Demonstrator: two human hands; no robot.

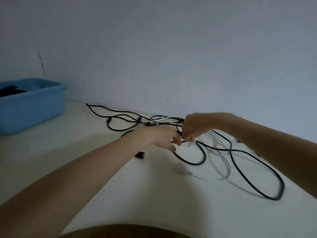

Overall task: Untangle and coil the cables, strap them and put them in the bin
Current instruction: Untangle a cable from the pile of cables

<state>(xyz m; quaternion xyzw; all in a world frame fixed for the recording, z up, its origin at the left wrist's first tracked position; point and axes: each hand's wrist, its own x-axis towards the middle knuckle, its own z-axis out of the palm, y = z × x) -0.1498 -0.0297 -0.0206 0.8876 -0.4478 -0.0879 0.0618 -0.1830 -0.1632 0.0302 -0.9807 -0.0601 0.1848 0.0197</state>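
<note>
Grip hidden between hands (178,134)

Both hands met over the tangle by the far wall. Left hand (164,136) and right hand (192,127) each pinched strands of black cable (240,162) and white cable (223,157). Loops sprawled right across the white table (85,152). Blue bin (32,110) sat far left, dark items inside.
</note>
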